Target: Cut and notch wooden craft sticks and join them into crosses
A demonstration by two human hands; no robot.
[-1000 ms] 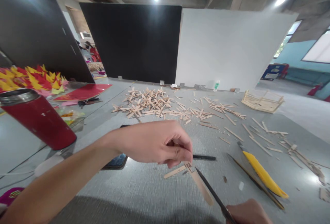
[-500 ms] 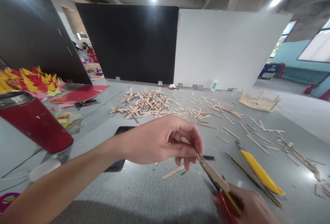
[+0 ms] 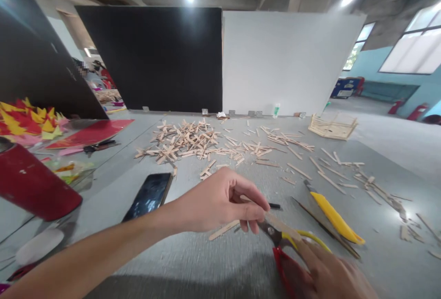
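Observation:
My left hand [image 3: 227, 202] is closed, its thumb and fingers pinching a wooden craft stick [image 3: 284, 225] whose long end reaches toward my right hand [image 3: 330, 271]. That hand grips a pair of scissors [image 3: 272, 232] with red and yellow handle loops, the handles spread apart. The blades run up to the left fingertips, where the fingers partly hide them, so I cannot tell whether they touch the stick. Beneath the left hand, another craft stick [image 3: 223, 231] lies on the grey table.
A pile of craft sticks [image 3: 188, 138] lies at the back. A yellow utility knife [image 3: 336, 218] rests at right, and a small stick frame [image 3: 332, 126] stands behind it. At left are a phone [image 3: 149, 195], a red flask [image 3: 34, 182] and folded paper pieces [image 3: 27, 120].
The scissors' handles have spread wider, and their pivot now shows close to the left fingertips. My left hand keeps its pinch on the craft stick. The view has turned slightly right.

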